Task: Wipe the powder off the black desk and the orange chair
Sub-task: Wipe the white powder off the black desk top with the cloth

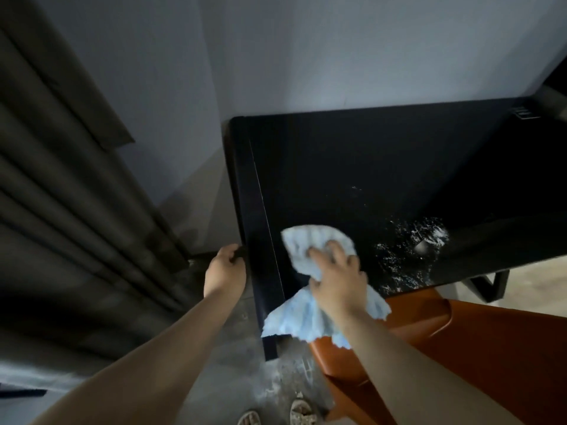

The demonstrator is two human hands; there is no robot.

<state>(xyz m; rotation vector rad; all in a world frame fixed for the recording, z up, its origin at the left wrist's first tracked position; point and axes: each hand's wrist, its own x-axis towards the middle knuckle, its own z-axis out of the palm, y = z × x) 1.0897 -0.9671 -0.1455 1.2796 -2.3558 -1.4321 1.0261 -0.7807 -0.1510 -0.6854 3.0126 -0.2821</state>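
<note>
A pale blue cloth [310,289] is gripped by the right hand [336,279], with the fingers curled down over its bunched middle and pressed onto the black desk [383,167] near the desk's front left corner. The upper part of the cloth is spread on the desktop beyond the fingertips, while its lower part is draped over the desk's front edge and hangs down beneath the wrist. White powder [414,250] is scattered on the desktop just to the right of the cloth, thickest in a patch close to the desk's front edge, with a few faint specks farther back towards the middle of the desk. The desk's left edge is held by the left hand [225,269], the fingers being curled round that edge just left of the cloth. The orange chair [460,342] is seen below the desk's front edge, tucked partly under it, its seat lying to the right of the right forearm. A grey wall [276,56] is seen behind the desk, and dark pleated curtains [61,194] hang well to the left of the desk. The floor [245,378] below the desk's left corner is dusted with pale powder, and two sandalled feet [276,415] are seen there.
</note>
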